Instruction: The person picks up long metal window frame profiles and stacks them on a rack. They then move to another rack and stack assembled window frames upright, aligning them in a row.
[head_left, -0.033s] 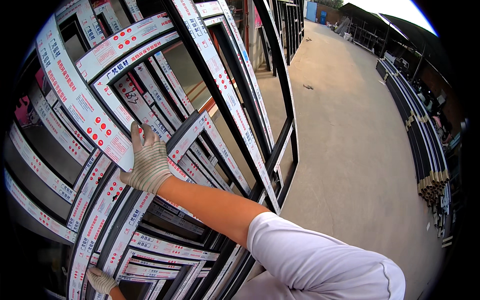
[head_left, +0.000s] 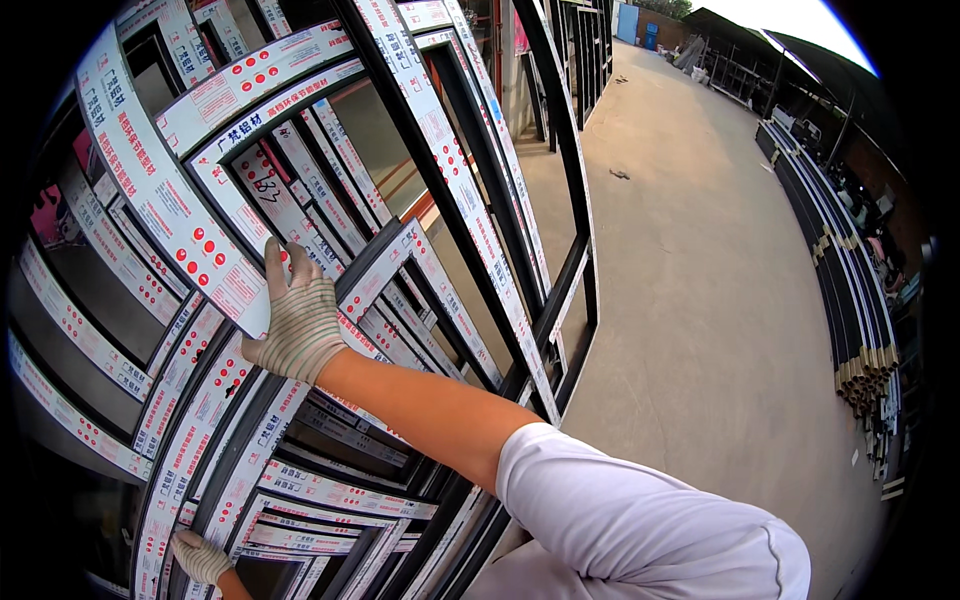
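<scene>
In the striped knit glove, my right hand point(head_left: 296, 318) closes round the lower corner of a black window frame point(head_left: 150, 180) wrapped in white film with red and blue print. The forefinger lies along the inner edge of that corner. Down at the lower left my left hand point(head_left: 203, 558), gloved the same way, is closed on the edge of another film-wrapped frame bar point(head_left: 222, 465); its fingertips are partly hidden. Between and behind both hands, several similar frames lean close together, overlapping. A smaller frame's corner point(head_left: 400, 245) juts up just right of my right hand.
A tall black frame point(head_left: 565, 150) stands at the right of the stack, beside a concrete yard point(head_left: 690, 330). Long dark profiles point(head_left: 815, 230) lie bundled along the right side. Farther off are a roofed shed point(head_left: 740, 50) and a blue door point(head_left: 627, 22).
Almost nothing differs. The upper frame and the view shift very slightly, and both hands keep their hold.
</scene>
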